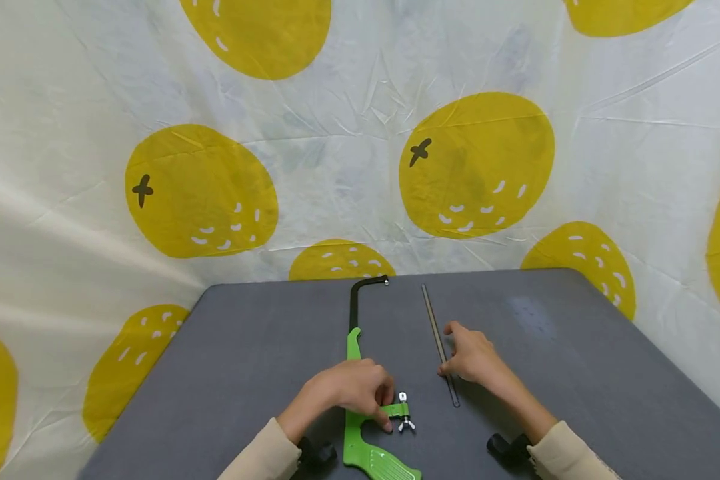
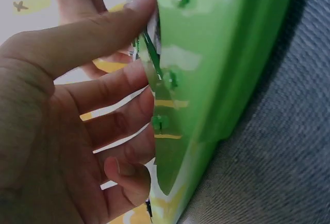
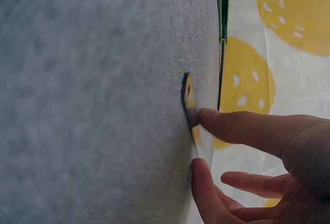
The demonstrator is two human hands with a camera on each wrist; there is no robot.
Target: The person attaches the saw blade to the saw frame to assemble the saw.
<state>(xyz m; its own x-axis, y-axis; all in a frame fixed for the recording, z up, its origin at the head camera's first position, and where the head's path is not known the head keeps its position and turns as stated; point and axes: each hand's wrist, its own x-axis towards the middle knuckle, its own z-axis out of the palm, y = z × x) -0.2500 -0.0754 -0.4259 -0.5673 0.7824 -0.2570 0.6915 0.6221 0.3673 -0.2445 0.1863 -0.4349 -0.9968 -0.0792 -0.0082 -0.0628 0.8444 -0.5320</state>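
Note:
A hacksaw frame with a green handle (image 1: 355, 437) and a black front bow (image 1: 354, 307) lies on the table, grip toward me. My left hand (image 1: 354, 388) grips its green body by the short side arm, thumb and fingertips along the edge; the green body (image 2: 211, 54) fills much of the left wrist view. Beside those fingers, a silver wing nut (image 1: 406, 425) sits at the arm's end. To the right lies a thin saw blade (image 1: 432, 317), detached from the frame. My right hand (image 1: 475, 357) has its thumb at the blade, fingers spread beyond it.
The grey table (image 1: 264, 347) has its far edge against a white sheet (image 1: 336, 180) printed with yellow fruit. The bow's tip reaches close to that far edge. Black straps with devices (image 1: 507, 450) sit at both wrists.

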